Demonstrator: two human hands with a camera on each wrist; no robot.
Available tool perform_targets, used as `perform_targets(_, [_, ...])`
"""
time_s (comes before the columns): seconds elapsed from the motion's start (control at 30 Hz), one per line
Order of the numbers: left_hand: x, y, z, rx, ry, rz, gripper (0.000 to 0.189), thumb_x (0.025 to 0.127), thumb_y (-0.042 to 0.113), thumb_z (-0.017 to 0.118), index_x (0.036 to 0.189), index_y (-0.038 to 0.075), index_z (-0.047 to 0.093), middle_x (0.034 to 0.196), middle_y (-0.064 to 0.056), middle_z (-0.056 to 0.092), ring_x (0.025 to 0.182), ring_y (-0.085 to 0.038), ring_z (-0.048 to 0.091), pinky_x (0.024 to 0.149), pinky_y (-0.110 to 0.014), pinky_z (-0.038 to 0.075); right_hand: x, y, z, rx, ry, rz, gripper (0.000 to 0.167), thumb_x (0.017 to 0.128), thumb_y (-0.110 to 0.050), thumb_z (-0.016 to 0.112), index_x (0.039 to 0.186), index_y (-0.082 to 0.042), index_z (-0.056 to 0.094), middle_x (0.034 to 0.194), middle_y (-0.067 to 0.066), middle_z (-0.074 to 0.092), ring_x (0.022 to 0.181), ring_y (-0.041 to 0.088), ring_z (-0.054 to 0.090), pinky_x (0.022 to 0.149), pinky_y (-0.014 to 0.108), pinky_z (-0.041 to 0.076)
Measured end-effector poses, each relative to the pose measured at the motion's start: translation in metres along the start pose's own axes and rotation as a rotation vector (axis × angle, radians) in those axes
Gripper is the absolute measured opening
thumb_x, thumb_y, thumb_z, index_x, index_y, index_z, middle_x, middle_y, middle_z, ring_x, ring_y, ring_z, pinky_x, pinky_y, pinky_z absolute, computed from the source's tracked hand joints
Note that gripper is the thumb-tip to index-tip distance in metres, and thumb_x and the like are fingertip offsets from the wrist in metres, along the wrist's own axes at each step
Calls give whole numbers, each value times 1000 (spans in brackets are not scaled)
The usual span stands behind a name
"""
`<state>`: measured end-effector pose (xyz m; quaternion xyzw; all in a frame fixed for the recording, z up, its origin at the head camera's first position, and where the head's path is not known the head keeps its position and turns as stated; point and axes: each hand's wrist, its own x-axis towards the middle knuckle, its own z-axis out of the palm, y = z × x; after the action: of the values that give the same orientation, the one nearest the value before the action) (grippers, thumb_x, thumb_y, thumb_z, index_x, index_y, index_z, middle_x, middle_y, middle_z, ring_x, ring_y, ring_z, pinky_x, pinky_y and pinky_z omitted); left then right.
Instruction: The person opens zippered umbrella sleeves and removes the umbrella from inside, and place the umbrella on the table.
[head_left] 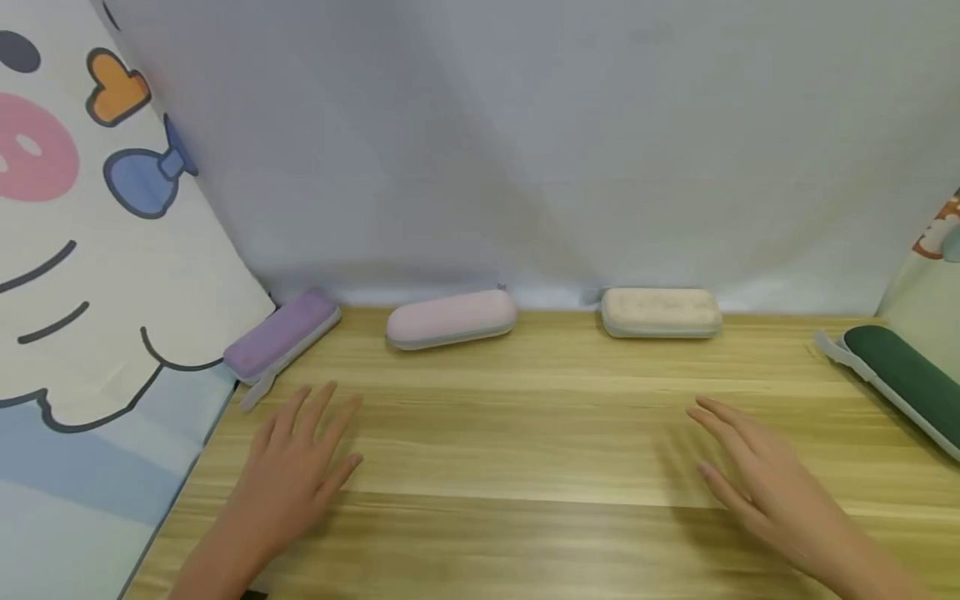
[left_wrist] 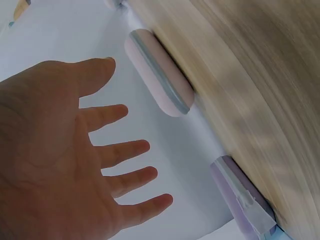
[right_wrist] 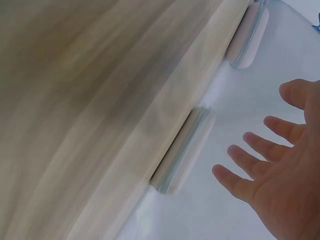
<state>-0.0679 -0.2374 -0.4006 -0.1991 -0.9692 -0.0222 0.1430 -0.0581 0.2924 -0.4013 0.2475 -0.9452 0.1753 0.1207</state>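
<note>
My left hand (head_left: 288,471) hovers over the left of the table with its fingers spread, holding nothing. Just beyond its fingertips lies a purple zippered case (head_left: 281,333) with a grey strap, set at a slant. A pink case (head_left: 452,318) with a grey zip band lies along the back edge, left of the middle. My right hand (head_left: 772,492), fingers extended and holding nothing, is above the right side. Farther back sits a cream case (head_left: 662,312). To the right of this hand rests a dark green case (head_left: 903,375) with a grey strap, cut off by the frame.
The wooden table (head_left: 525,433) ends at a pale cloth (head_left: 525,150) hanging behind the cases. A cartoon-printed cloth (head_left: 90,275) borders the left side, and another patterned cloth (head_left: 933,242) shows at the far right. A small dark object (head_left: 255,595) peeks out near the left wrist.
</note>
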Motion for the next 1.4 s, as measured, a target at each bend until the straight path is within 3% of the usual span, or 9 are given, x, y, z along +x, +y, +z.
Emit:
perform_targets(0.33, [22, -2, 5, -30, -54, 3, 65, 101, 33, 68, 157, 13, 45, 156, -26, 46, 141, -50, 46, 103, -69, 46, 39, -13, 10, 70, -48, -31, 68, 101, -14, 69, 161, -21, 39, 162, 10, 45, 143, 37, 49, 109, 56, 43])
perform_targets(0.6, [42, -6, 10, -28, -41, 19, 65, 99, 27, 72, 156, 11, 45, 153, -28, 48, 136, -51, 50, 98, -68, 50, 66, -14, 20, 127, -86, -74, 63, 103, -11, 65, 160, -15, 40, 161, 16, 45, 144, 40, 47, 110, 63, 44])
perform_targets(0.87, [57, -8, 12, -47, -100, -9, 63, 102, 28, 67, 157, 8, 43, 155, -29, 46, 138, -51, 49, 99, -68, 49, 89, -15, 27, 167, -143, -76, 56, 107, -18, 60, 159, -11, 41, 162, 16, 43, 148, 40, 42, 116, 62, 38])
perform_targets(1.4, [82, -20, 19, -75, -76, -8, 61, 103, 26, 66, 156, 4, 43, 151, -32, 48, 136, -52, 51, 95, -69, 51, 136, -18, 46, 204, -141, -128, 51, 108, -21, 57, 155, -4, 45, 158, 21, 47, 146, 42, 46, 116, 61, 39])
